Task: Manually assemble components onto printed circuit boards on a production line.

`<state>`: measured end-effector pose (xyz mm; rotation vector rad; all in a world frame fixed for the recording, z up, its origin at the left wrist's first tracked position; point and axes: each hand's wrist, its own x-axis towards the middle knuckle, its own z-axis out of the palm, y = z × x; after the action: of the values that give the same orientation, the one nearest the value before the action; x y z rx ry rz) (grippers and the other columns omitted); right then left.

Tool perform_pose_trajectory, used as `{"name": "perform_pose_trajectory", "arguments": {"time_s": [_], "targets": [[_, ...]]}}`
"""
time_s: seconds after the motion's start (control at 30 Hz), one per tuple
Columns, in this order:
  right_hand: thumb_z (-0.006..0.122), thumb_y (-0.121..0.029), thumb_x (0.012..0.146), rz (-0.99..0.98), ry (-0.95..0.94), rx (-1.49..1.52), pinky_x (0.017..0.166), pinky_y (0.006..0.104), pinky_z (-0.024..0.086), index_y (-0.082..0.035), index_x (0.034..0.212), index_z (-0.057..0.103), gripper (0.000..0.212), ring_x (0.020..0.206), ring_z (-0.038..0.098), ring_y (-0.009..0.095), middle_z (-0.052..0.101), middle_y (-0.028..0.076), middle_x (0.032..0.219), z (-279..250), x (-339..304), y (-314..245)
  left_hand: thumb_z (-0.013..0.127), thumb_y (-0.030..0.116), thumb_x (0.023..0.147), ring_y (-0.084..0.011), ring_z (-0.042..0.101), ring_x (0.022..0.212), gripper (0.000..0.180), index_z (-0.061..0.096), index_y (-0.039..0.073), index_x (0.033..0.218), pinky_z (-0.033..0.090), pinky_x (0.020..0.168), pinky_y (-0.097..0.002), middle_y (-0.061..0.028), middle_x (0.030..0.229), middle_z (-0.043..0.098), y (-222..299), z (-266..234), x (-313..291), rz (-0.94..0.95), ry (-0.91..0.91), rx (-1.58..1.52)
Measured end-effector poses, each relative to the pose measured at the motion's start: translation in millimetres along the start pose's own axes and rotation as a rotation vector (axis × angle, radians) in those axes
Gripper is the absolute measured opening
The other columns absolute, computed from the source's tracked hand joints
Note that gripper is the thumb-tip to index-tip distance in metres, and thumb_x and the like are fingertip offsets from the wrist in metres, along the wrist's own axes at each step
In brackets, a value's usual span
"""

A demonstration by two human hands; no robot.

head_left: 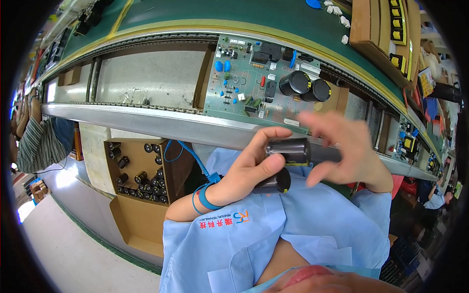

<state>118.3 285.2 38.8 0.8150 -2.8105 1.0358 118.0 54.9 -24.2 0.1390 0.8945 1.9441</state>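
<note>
Two black cylindrical capacitors, the upper capacitor (289, 151) and the lower capacitor (274, 182), lie in my left hand (254, 163), its thumb and fingers bent round them. My right hand (344, 141) is just to their right, smeared by motion, thumb and fingers spread apart. A dark patch shows between its thumb and fingers; I cannot make out what it is. Beyond my hands a green circuit board (222, 105) rests on the conveyor rails. Two large black capacitors, a left one (294, 83) and a right one (316, 91), stand upright on its right part.
A cardboard box (111, 168) with several black capacitors stands at left. A blue wrist strap (207, 199) with a coiled cord (195, 158) is on my left wrist. The metal rail (146, 115) runs across before me. Another board (406, 141) sits farther right; a cardboard box (366, 24) stands at upper right.
</note>
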Motion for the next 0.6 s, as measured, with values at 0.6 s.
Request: {"name": "perform_pose_trajectory", "arguments": {"time_s": [0.6], "targets": [[0.065,-0.011,0.074,-0.221,0.079,-0.504,0.076,0.0357,0.044,-0.005,0.102,0.067,0.029,0.086,0.061,0.022,0.062,0.008,0.100,21.3,19.1,17.1,0.078,0.025,0.082,-0.0205,0.043,0.109,0.074,0.046,0.001,0.144,0.033,0.098,-0.0289,-0.0083,0.115,0.046,-0.4,-13.9,-16.9,0.208,-0.068,0.497]]}}
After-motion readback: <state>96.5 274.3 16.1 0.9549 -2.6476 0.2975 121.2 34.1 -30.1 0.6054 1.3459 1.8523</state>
